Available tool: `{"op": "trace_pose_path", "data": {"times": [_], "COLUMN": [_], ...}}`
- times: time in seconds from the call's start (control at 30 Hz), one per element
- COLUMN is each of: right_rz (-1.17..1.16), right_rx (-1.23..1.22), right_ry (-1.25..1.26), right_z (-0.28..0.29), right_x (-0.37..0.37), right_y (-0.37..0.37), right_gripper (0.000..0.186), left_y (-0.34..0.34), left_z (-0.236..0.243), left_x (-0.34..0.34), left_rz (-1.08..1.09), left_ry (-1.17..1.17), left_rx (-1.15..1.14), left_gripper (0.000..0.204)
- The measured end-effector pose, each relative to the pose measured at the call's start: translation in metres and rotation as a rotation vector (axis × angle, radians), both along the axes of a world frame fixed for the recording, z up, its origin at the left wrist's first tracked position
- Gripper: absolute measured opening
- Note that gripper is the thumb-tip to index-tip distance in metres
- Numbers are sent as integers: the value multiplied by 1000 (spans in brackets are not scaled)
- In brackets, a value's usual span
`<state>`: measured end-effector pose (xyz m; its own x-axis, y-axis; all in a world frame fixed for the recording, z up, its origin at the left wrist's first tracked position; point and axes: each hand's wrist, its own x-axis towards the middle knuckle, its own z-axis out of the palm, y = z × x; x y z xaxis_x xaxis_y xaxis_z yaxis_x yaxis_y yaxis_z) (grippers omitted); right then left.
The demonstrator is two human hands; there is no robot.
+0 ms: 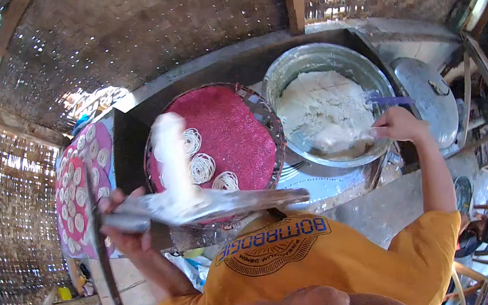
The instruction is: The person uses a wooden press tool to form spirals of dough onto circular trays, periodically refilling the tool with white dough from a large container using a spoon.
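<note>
Okay, long-handled tool (pixel 231 202): slanted across the front of the round tray, near end in the left hand, far end toward the basin side; metal-looking, smeared white. Exact mechanism unclear.
White dough roll (pixel 174 152): stands up from the tool, over the pink mat in view; blurred, so contact at its foot is hard to read.
Handling: tool probably stiff, moderately heavy, slick where smeared; best held by the bare ends. Roll likely soft, tacky, easily dented; support low, no hard pinch.
Left hand (pixel 135 242): wrapped around the tool's near end.
Right hand (pixel 402 125): at the basin's right side, fingers at the white mass; can't tell whether they grasp any.
Round tray (pixel 279 148): dark woven rim, pink mat (pixel 232 123) inside, three pale strand nests (pixel 202 168) near its front left; they look fragile, lift from beneath.
Metal basin (pixel 282 61): wide, roughly half filled with crumbly white mass (pixel 325 108); purple-handled utensil (pixel 391 101) at the right rim.
Left-side mat (pixel 104 178): purple and pink, many more nests.
Tabletop (pixel 338 189): pale blue, bare strip in front of the basin.
Metal lid (pixel 426 100): right of the basin.
</note>
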<state>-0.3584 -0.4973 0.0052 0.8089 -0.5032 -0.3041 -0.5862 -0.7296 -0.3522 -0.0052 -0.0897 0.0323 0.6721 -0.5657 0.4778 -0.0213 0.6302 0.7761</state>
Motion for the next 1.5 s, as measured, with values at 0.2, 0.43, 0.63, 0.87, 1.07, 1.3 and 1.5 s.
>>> {"op": "trace_pose_path", "data": {"times": [0.2, 0.43, 0.63, 0.87, 1.07, 1.3, 1.5], "right_rz": [57, 219, 380, 663, 772, 384, 559], "right_rx": [443, 483, -630, -1312, -1495, -1318, -1228], "right_ry": [-480, -331, -290, -447, -710, -781, -630], "right_z": [82, 127, 193, 178, 145, 196, 194], "right_x": [-1, 26, 33, 68, 68, 28, 41], "right_y": [31, 92, 146, 225, 217, 198, 195], "right_gripper": [45, 42, 25, 15, 12, 19, 9], "left_y": [-86, -137, -122, -130, -147, -155, -149], "left_z": [7, 17, 35, 22, -11, -23, -1], "left_x": [-46, -92, -101, -103, -80, -69, -79], "left_rz": [-550, -150, -61, -56, -71, -60, -152], "left_ry": [565, -880, -1037, -916, -968, -920, -926], "left_rx": [195, 605, 681, 644, 572, 595, 632], "left_gripper": [44, 59, 52, 43, 46, 46, 41]}}
